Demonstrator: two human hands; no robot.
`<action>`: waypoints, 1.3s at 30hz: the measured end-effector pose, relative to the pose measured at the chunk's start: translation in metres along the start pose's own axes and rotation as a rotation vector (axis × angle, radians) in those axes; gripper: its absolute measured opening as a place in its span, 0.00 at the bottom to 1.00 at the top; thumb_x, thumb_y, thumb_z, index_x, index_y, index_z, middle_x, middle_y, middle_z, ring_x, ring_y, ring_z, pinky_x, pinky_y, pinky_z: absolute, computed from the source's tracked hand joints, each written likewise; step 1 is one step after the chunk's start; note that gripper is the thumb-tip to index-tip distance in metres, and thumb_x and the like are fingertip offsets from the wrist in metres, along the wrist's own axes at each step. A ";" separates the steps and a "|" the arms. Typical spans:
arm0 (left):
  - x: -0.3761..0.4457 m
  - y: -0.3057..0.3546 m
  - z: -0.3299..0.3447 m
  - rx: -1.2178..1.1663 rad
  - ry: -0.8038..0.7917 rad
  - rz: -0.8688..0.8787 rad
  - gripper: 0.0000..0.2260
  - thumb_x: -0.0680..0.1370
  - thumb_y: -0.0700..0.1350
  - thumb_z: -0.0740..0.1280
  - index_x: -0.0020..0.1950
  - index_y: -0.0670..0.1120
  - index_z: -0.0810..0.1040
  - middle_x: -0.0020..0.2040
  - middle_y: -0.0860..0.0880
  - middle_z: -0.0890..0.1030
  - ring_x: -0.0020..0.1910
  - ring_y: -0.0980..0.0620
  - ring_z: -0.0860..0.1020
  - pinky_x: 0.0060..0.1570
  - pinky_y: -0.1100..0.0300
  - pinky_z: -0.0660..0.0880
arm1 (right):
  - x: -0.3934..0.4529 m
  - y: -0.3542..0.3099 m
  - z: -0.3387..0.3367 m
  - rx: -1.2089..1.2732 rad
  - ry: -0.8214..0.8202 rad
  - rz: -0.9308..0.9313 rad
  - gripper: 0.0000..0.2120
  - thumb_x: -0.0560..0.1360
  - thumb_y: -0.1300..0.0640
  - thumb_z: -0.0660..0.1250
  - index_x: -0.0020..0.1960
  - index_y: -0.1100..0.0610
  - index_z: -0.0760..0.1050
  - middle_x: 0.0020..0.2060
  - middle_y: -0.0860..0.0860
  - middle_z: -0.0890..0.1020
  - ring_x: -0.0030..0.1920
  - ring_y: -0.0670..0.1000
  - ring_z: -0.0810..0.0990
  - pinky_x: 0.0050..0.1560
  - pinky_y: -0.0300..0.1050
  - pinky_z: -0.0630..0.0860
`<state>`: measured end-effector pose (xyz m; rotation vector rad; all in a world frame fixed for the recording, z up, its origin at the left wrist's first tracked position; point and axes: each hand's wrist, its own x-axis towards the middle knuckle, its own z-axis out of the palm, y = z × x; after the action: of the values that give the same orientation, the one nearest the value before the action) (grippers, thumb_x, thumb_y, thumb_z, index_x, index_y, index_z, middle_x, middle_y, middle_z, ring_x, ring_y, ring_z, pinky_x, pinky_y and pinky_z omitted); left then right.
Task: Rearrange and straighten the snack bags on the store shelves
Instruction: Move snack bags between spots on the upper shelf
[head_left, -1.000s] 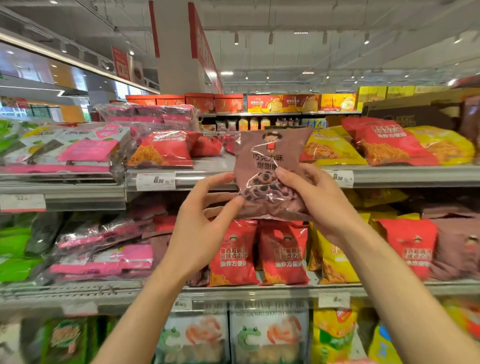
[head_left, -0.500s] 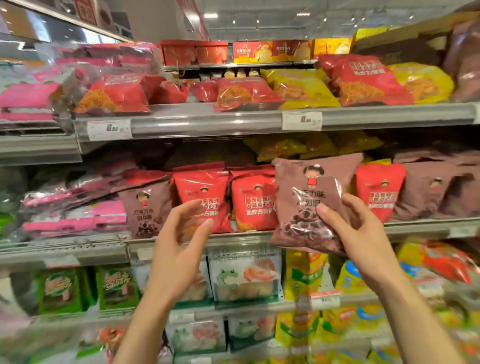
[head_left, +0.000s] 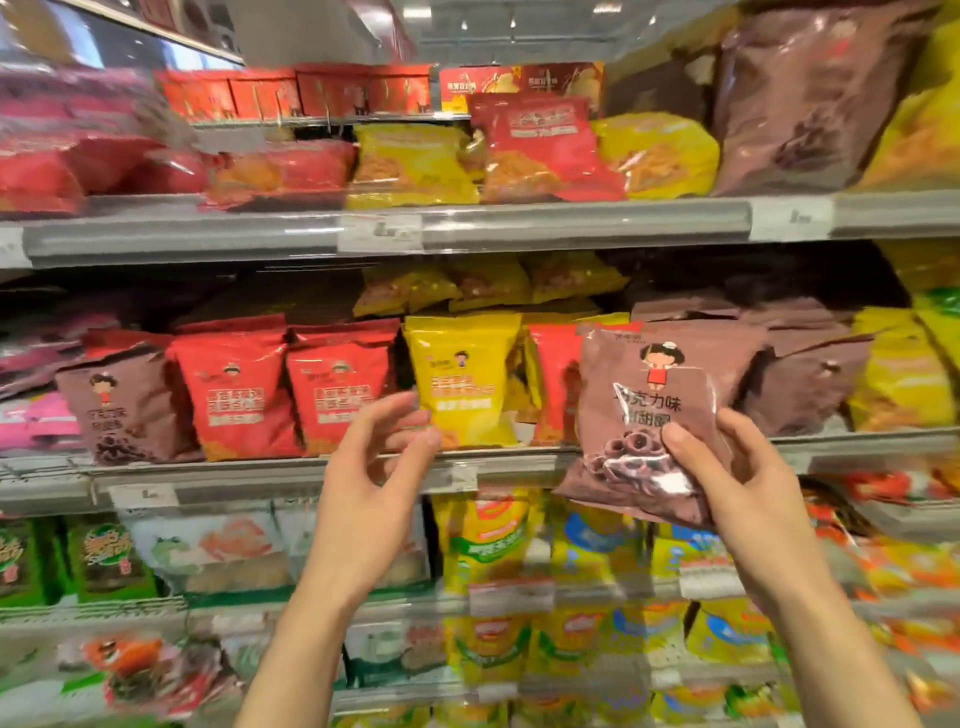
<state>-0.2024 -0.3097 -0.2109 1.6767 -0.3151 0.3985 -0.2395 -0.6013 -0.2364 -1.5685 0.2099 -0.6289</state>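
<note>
Since half a second ago the brown plastic snack bag with a cartoon girl and chocolate rings printed on it (head_left: 655, 415) has travelled further to the right along the middle shelf, and the view has swung the same way, so the row of brown bags at the right now fills more of the picture; the left hand (head_left: 375, 470) has stayed empty and shifted right with it.

The right hand (head_left: 737, 486) grips the brown bag at its lower right corner, thumb pressed on the front and fingers (head_left: 744, 423) curled round the edge behind; the bag is upright, tilted slightly, its bottom hanging in front of the grey metal middle shelf edge (head_left: 291, 475); it overlaps a red snack bag (head_left: 553, 379) standing behind it and sits just beside a stack of matching brown bags (head_left: 800, 364) on the shelf.

The left hand hovers in front of the shelf edge with fingers loosely curled and apart, holding nothing; its fingertips lie near the lower part of a yellow upright snack bag (head_left: 460, 374); whether they touch it cannot be told, as the hand is blurred.

Left of the yellow bag stand two red upright snack bags (head_left: 283, 384), then another brown cartoon-girl bag (head_left: 127, 405); the upper shelf (head_left: 571, 221) carries red, yellow and brown bags lying back.
</note>
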 end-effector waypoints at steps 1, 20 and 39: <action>-0.001 0.004 0.015 -0.002 -0.004 -0.003 0.14 0.80 0.44 0.70 0.65 0.51 0.78 0.56 0.54 0.84 0.52 0.62 0.81 0.49 0.73 0.74 | 0.007 0.003 -0.014 0.002 -0.001 0.002 0.33 0.64 0.38 0.76 0.65 0.52 0.77 0.65 0.52 0.82 0.68 0.51 0.78 0.71 0.59 0.73; 0.055 0.018 0.174 -0.165 -0.135 0.077 0.14 0.78 0.45 0.72 0.63 0.51 0.80 0.55 0.57 0.85 0.54 0.60 0.83 0.50 0.72 0.76 | 0.086 -0.012 -0.143 -0.087 0.109 -0.092 0.44 0.60 0.26 0.76 0.71 0.46 0.74 0.65 0.44 0.82 0.66 0.48 0.80 0.69 0.60 0.75; 0.032 0.060 0.347 -0.107 0.029 0.143 0.16 0.73 0.50 0.71 0.60 0.52 0.80 0.54 0.62 0.85 0.53 0.65 0.82 0.52 0.75 0.73 | 0.186 -0.007 -0.287 0.032 -0.177 -0.184 0.14 0.72 0.44 0.75 0.57 0.39 0.81 0.56 0.39 0.86 0.59 0.39 0.83 0.55 0.35 0.80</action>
<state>-0.1712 -0.6609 -0.1844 1.5477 -0.4293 0.5038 -0.2322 -0.9397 -0.1869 -1.6138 -0.0780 -0.6280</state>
